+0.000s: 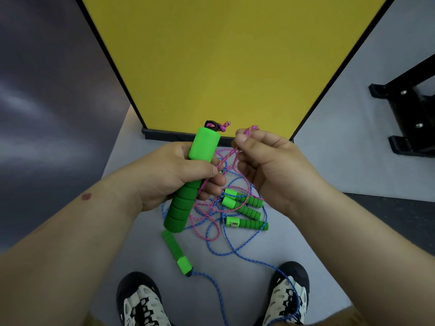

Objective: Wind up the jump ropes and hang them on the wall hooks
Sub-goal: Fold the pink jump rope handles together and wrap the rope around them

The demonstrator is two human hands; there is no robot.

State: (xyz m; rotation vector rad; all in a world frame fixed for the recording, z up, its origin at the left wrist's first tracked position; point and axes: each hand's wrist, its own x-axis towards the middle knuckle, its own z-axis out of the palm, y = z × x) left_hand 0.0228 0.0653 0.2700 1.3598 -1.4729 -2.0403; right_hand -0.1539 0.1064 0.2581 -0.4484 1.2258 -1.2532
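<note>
Left hand grips green handle; right hand pinches pink rope (probably loop); yellow panel close ahead.

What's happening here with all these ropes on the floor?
A person stands over a tangle of jump ropes. Their left hand grips a green foam handle upright, and their right hand pinches the pink rope that runs from it, apparently starting to wind it up. Four more green handles lie on the grey floor among loops of pink and blue rope. No wall hooks are in view, and nothing is hung yet.
</note>
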